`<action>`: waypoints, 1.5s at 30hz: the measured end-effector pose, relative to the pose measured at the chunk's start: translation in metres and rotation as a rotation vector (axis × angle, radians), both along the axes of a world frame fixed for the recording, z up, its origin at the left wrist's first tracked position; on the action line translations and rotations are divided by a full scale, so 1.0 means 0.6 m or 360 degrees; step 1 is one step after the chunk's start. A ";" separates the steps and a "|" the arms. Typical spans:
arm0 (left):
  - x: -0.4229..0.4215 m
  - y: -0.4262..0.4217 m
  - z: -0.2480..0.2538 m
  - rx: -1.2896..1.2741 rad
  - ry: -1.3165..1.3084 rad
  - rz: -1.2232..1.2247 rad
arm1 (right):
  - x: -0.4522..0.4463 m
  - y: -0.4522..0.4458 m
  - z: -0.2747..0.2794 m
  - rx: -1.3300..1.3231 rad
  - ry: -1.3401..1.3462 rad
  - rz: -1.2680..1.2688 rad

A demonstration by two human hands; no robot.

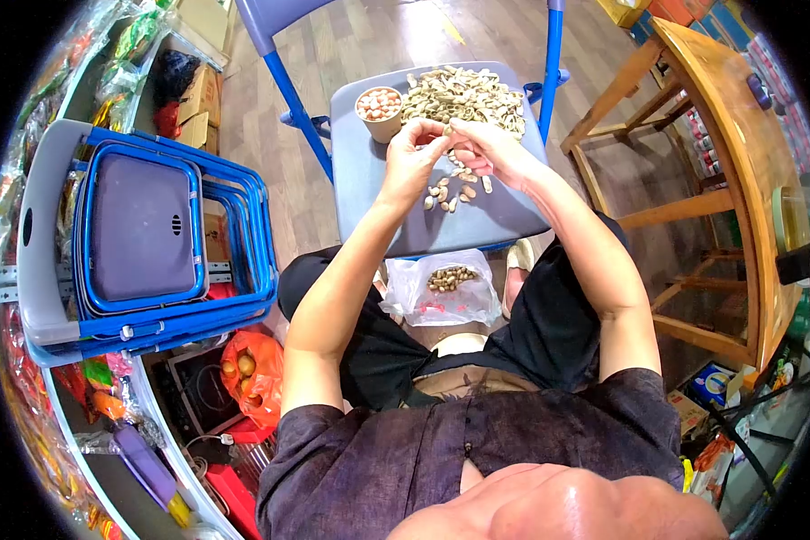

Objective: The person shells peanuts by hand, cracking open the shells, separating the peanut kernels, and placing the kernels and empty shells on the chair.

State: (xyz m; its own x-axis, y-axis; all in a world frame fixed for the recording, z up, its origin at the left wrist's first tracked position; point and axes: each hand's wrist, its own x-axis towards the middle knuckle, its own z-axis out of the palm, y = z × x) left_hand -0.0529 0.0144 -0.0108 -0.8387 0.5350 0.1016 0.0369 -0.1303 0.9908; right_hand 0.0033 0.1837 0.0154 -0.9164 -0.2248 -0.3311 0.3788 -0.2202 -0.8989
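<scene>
My left hand [416, 157] and my right hand [495, 150] meet over a grey chair seat [360, 193]. Between their fingertips is a small peanut [448, 130], pinched from both sides and partly hidden by the fingers. Left of the hands stands a paper cup [382, 129] filled with pinkish shelled peanut kernels [378, 103]. A large heap of what look like peanut shells [468, 94] covers the far right of the seat. Several loose unshelled peanuts [448, 195] lie below my hands, nearer to me.
An open plastic bag [405, 283] with several peanuts [452, 278] lies on the floor between my feet. Folded blue-framed chairs [144, 225] lean at the left, beside shelves of packets. A wooden stool [738, 171] stands at the right. An orange bag [259, 382] holds round produce.
</scene>
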 end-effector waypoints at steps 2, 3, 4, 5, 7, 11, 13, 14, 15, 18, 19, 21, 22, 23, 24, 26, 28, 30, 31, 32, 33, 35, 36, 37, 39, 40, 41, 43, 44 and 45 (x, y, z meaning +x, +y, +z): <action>0.000 0.003 0.008 -0.0138 0.0002 -0.0019 | -0.004 0.002 0.000 -0.0095 -0.0051 -0.0012; 0.001 0.005 0.009 -0.0013 -0.0049 -0.0042 | -0.004 0.002 0.005 -0.0145 -0.0070 -0.0004; 0.000 0.005 0.010 -0.0013 -0.0051 -0.0040 | -0.004 0.003 0.008 -0.0195 -0.0088 0.0000; -0.002 0.004 0.012 0.0028 -0.0071 -0.0067 | -0.004 0.005 0.007 -0.0203 -0.0091 0.0010; -0.004 0.005 0.013 0.0066 -0.0093 -0.0095 | -0.005 0.007 0.008 -0.0214 -0.0102 0.0020; -0.002 0.004 0.014 0.0152 -0.0013 -0.0078 | -0.001 0.008 0.010 -0.0215 -0.0071 0.0055; 0.001 0.004 0.016 0.0156 -0.0004 -0.0079 | -0.004 0.011 0.004 -0.0245 -0.0080 0.0089; 0.002 0.002 0.018 0.0127 -0.0014 -0.0106 | -0.003 0.013 0.002 -0.0273 -0.0089 0.0124; 0.003 0.001 0.019 0.0099 -0.0022 -0.0131 | -0.002 0.013 0.002 -0.0273 -0.0089 0.0123; 0.006 0.000 0.018 0.0117 -0.0050 -0.0127 | 0.004 0.011 0.007 -0.0315 -0.0095 0.0151; 0.007 -0.001 0.021 0.0117 -0.0051 -0.0126 | 0.006 0.010 0.010 -0.0370 -0.0100 0.0127; 0.010 -0.003 0.026 0.0060 -0.0049 -0.0142 | 0.009 0.010 0.014 -0.0423 -0.0105 0.0103; 0.009 -0.002 0.025 0.0061 -0.0050 -0.0142 | 0.010 0.012 0.015 -0.0368 -0.0054 0.0105; 0.007 -0.001 0.022 0.0013 0.0011 -0.0121 | 0.012 0.013 0.015 -0.0313 -0.0003 0.0107; 0.006 0.000 0.022 -0.0035 0.0071 -0.0101 | 0.013 0.014 0.014 -0.0312 -0.0004 0.0107; 0.007 0.000 0.022 -0.0069 0.0124 -0.0084 | 0.014 0.015 0.012 -0.0195 0.0028 0.0098; 0.005 0.001 0.014 -0.0104 0.0176 -0.0065 | 0.014 0.013 0.013 -0.0119 0.0031 0.0096; 0.002 0.004 0.002 -0.0121 0.0290 -0.0046 | 0.015 0.011 0.011 -0.0043 0.0032 0.0094; 0.003 0.004 0.000 -0.0122 0.0288 -0.0046 | 0.015 0.012 0.009 -0.0004 0.0060 0.0104; 0.003 0.005 -0.002 -0.0159 0.0360 -0.0023 | 0.016 0.013 0.007 0.0035 0.0087 0.0114; 0.005 0.005 -0.002 -0.0195 0.0432 0.0001 | 0.016 0.014 0.007 0.0035 0.0084 0.0115; 0.006 0.004 -0.002 -0.0210 0.0433 -0.0016 | 0.017 0.014 0.008 0.0090 0.0119 0.0136; 0.007 0.004 0.000 -0.0225 0.0438 -0.0036 | 0.016 0.016 0.005 0.0089 0.0118 0.0136; 0.008 0.003 0.002 -0.0227 0.0436 -0.0037 | 0.014 0.018 -0.001 0.0084 0.0105 0.0133; 0.009 0.001 0.008 -0.0299 0.0456 -0.0042 | 0.015 0.019 -0.004 0.0076 0.0091 0.0127; 0.010 0.001 0.011 -0.0301 0.0454 -0.0044 | 0.015 0.018 -0.001 0.0101 0.0099 0.0128; 0.012 0.001 0.014 -0.0304 0.0467 -0.0040 | 0.016 0.017 0.001 0.0127 0.0108 0.0130; 0.012 0.001 0.014 -0.0308 0.0478 -0.0037 | 0.016 0.016 0.001 0.0197 0.0104 0.0124; 0.012 0.001 0.013 -0.0318 0.0491 -0.0054 | 0.017 0.015 0.001 0.0269 0.0102 0.0119; 0.013 0.001 0.013 -0.0329 0.0503 -0.0071 | 0.018 0.015 0.001 0.0269 0.0101 0.0119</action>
